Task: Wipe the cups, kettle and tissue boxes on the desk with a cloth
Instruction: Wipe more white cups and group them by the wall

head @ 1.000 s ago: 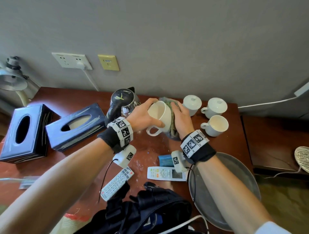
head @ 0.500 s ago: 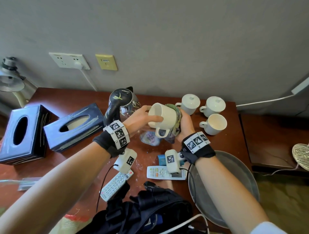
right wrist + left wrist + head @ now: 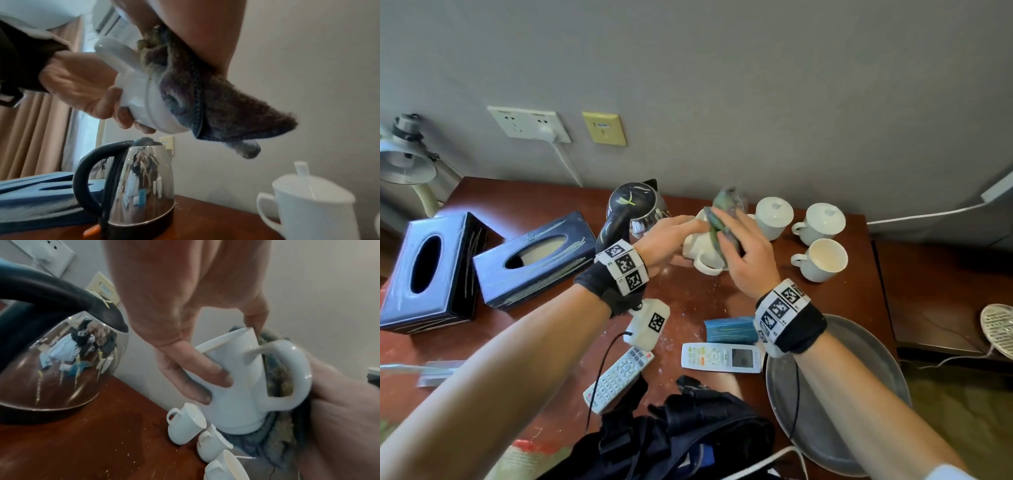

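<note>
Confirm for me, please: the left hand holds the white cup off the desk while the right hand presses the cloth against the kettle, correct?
Not quite: the right hand presses the cloth against the white cup, as the right wrist view shows. The kettle stands untouched below; the left hand does hold the cup.

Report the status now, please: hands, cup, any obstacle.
Left hand grips cup, held off desk. Right hand presses cloth on its base. Kettle close by left.

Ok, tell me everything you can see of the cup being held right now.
The cup is plain white, glossy like ceramic, with a loop handle and no lid. It is lifted off the desk and tipped on its side above it, near the kettle. The left hand grips its rim end; the right hand presses a cloth against its base.
</note>
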Tool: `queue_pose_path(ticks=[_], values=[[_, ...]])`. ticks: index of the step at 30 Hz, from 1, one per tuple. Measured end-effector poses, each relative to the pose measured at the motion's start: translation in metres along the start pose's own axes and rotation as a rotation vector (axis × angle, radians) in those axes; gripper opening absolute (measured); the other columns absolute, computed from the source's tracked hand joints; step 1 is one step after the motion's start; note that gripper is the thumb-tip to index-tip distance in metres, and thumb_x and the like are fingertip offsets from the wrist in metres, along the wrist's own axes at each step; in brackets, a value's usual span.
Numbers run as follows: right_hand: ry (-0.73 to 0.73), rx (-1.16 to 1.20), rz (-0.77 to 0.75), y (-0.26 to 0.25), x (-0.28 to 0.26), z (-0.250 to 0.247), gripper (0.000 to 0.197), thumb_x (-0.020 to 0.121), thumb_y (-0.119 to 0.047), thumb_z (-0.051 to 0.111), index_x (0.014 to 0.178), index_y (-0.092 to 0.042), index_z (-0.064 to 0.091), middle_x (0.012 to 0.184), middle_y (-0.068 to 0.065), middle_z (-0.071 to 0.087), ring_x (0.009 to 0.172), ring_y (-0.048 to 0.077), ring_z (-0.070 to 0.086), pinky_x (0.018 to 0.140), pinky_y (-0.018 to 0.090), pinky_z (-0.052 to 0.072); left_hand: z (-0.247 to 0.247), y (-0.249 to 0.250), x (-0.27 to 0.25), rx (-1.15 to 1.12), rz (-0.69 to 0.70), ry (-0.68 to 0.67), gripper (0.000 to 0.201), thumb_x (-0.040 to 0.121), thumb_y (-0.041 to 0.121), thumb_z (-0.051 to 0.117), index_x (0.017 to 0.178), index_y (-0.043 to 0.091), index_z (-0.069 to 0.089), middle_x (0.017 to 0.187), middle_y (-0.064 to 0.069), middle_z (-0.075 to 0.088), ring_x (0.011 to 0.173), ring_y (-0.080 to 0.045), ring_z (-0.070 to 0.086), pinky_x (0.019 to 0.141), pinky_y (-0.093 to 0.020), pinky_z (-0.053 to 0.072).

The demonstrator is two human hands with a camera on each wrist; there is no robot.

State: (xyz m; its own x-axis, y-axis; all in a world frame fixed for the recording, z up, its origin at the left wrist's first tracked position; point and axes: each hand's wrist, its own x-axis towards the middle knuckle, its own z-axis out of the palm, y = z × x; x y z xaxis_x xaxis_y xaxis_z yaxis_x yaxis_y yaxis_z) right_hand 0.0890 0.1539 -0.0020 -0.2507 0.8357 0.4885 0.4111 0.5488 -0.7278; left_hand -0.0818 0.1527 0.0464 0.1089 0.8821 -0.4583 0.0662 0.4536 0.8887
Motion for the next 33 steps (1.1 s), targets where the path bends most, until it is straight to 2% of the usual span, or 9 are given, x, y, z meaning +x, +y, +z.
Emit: queue_pose_path(ticks=[3, 7, 12, 17, 19, 21, 25, 28, 33], values=[[-0.057, 0.027, -0.020, 0.005, 0.005, -0.004, 0.042, 0.097, -0.022, 0.054, 0.139, -0.023, 0.053, 0.140, 0.003, 0.056, 0.131, 0.016, 0.047, 0.113, 0.025, 0.031, 0.005, -0.004, -0.002, -0.002, 0.034, 0.015, 0.027, 0.096, 0.026, 0.058, 0.120, 0.017, 0.065, 0.097, -0.004, 0.073, 0.073, -0.012, 0.072, 0.057, -0.022, 0.053], [-0.083, 0.364, 0.429, 0.008, 0.012, -0.004, 0.041, 0.101, -0.029, 0.050, 0.141, -0.036, 0.044, 0.144, -0.004, 0.052, 0.130, 0.007, 0.050, 0.109, 0.025, 0.039, 0.008, -0.006, -0.002, 0.043, 0.072, 0.001, 0.046, 0.091, 0.015, 0.067, 0.134, 0.016, 0.052, 0.114, -0.010, 0.069, 0.093, -0.022, 0.072, 0.067, -0.031, 0.059], [0.031, 0.493, 0.825, 0.017, 0.022, -0.005, 0.022, 0.099, -0.026, 0.050, 0.097, -0.025, 0.073, 0.100, -0.005, 0.072, 0.101, 0.016, 0.063, 0.098, 0.036, 0.047, 0.002, -0.005, -0.008, 0.116, 0.068, -0.261, 0.054, 0.085, -0.004, 0.068, 0.132, 0.018, 0.052, 0.122, -0.011, 0.066, 0.106, -0.024, 0.068, 0.083, -0.036, 0.060], [-0.062, 0.738, 1.036, 0.004, 0.023, -0.009, 0.030, 0.100, -0.027, 0.050, 0.072, -0.020, 0.056, 0.063, -0.004, 0.060, 0.068, 0.013, 0.057, 0.068, 0.026, 0.047, 0.003, -0.010, -0.001, 0.222, 0.048, -0.130, 0.068, 0.079, 0.003, 0.078, 0.135, 0.015, 0.042, 0.123, -0.011, 0.057, 0.108, -0.024, 0.062, 0.076, -0.031, 0.060], [-0.079, 0.791, 1.027, 0.001, 0.022, -0.008, 0.029, 0.101, -0.028, 0.050, 0.075, -0.019, 0.059, 0.065, -0.003, 0.063, 0.070, 0.013, 0.059, 0.068, 0.026, 0.048, 0.001, -0.014, 0.003, 0.255, 0.079, -0.077, 0.067, 0.077, 0.012, 0.081, 0.133, 0.015, 0.044, 0.119, -0.007, 0.058, 0.106, -0.020, 0.061, 0.067, -0.021, 0.054], [-0.064, 0.780, 0.968, -0.001, 0.022, -0.007, 0.023, 0.100, -0.030, 0.051, 0.092, -0.017, 0.068, 0.087, 0.001, 0.071, 0.089, 0.017, 0.065, 0.080, 0.030, 0.052, -0.002, -0.015, 0.006, 0.215, 0.091, -0.033, 0.065, 0.076, 0.014, 0.082, 0.131, 0.015, 0.047, 0.115, -0.005, 0.061, 0.103, -0.019, 0.063, 0.063, -0.017, 0.051], [-0.045, 0.802, 0.733, -0.002, 0.019, -0.009, 0.032, 0.104, -0.020, 0.044, 0.132, -0.025, 0.058, 0.132, -0.003, 0.063, 0.120, 0.011, 0.060, 0.099, 0.028, 0.050, -0.005, -0.015, 0.007, 0.045, 0.086, -0.019, 0.043, 0.081, 0.021, 0.078, 0.120, 0.014, 0.061, 0.105, -0.003, 0.071, 0.094, -0.018, 0.070, 0.068, -0.024, 0.056], [-0.099, 0.702, 0.568, -0.005, 0.015, -0.011, 0.039, 0.103, -0.014, 0.048, 0.134, -0.037, 0.053, 0.139, -0.008, 0.057, 0.127, 0.006, 0.054, 0.102, 0.024, 0.045, -0.006, -0.016, 0.006, -0.040, 0.055, 0.014, 0.025, 0.087, 0.029, 0.071, 0.108, 0.014, 0.069, 0.093, -0.002, 0.074, 0.083, -0.018, 0.071, 0.072, -0.031, 0.055], [-0.151, 0.655, 0.508, -0.007, 0.015, -0.008, 0.046, 0.102, -0.013, 0.050, 0.142, -0.034, 0.041, 0.144, -0.001, 0.053, 0.131, 0.006, 0.051, 0.103, 0.022, 0.044, -0.007, -0.020, 0.004, -0.049, 0.025, -0.001, 0.034, 0.088, 0.030, 0.068, 0.113, 0.006, 0.068, 0.102, -0.012, 0.074, 0.086, -0.024, 0.072, 0.077, -0.037, 0.058]])
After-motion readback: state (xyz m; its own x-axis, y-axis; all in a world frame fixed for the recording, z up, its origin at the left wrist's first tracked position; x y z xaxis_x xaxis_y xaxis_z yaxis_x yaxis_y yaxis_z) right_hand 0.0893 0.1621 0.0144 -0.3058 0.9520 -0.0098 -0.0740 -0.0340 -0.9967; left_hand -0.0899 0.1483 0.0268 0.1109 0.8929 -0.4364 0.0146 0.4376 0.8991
